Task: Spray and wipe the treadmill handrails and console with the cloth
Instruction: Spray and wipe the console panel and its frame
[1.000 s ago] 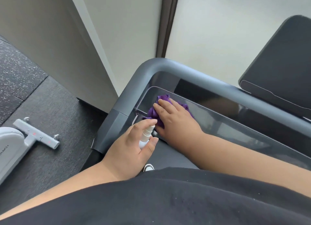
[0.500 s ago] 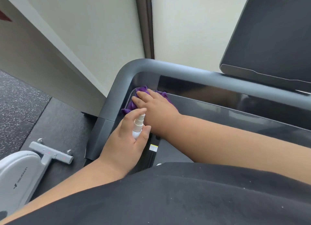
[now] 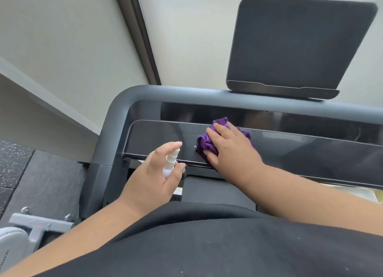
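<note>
A crumpled purple cloth [image 3: 204, 143] lies on the treadmill's dark glossy console panel [image 3: 157, 138]. My right hand [image 3: 230, 148] presses flat on the cloth, fingers pointing left. My left hand [image 3: 153, 179] holds a small white spray bottle [image 3: 171, 162] upright just in front of the panel's near edge, forefinger resting on its top. The grey handrail [image 3: 124, 105] curves around the console's left corner and runs along the back. A dark screen [image 3: 296, 42] stands above the rail at the right.
A pale wall and a dark window frame [image 3: 141, 38] lie behind the treadmill. Dark speckled rubber flooring [image 3: 41, 173] is at the left. A white and grey machine foot [image 3: 31, 229] sits on the floor at the lower left. My black shirt fills the bottom.
My right hand slid the cloth rightward along the console panel, away from its left corner. The left hand kept the bottle close by. The view shifted right and up.
</note>
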Available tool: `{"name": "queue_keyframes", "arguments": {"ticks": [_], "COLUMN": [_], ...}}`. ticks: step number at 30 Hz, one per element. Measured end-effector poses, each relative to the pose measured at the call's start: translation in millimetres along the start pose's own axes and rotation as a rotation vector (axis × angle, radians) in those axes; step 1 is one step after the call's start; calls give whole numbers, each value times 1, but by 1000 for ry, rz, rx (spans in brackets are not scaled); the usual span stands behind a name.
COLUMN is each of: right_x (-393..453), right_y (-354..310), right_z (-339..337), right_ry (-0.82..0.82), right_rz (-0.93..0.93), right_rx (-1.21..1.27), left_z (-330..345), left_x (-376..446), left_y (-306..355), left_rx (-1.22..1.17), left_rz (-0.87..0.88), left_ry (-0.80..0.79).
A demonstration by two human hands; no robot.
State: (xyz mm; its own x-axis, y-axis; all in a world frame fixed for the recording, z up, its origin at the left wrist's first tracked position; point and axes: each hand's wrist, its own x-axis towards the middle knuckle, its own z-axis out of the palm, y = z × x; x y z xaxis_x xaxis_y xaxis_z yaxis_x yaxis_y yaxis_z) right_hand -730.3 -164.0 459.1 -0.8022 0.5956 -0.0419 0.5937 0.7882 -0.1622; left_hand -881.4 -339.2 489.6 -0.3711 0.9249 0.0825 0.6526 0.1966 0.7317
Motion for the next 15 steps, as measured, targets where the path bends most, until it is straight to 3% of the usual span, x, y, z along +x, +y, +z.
{"name": "queue_keyframes", "arguments": {"ticks": [6,12,15], "right_x": [38,-21,-58], "right_y": [-35,39,94], "right_z": [1,-6,-11], "right_ry": [-233,61,58], "right_rz": [-193,49,224], "right_rx": [-63,99,108], "left_z": [10,41,58], "left_x": [9,24,31], "left_y": [11,30,38], "left_rx": [6,-28,-52], "left_rz": [22,67,97], "left_ry": [-112,-199,-230]}}
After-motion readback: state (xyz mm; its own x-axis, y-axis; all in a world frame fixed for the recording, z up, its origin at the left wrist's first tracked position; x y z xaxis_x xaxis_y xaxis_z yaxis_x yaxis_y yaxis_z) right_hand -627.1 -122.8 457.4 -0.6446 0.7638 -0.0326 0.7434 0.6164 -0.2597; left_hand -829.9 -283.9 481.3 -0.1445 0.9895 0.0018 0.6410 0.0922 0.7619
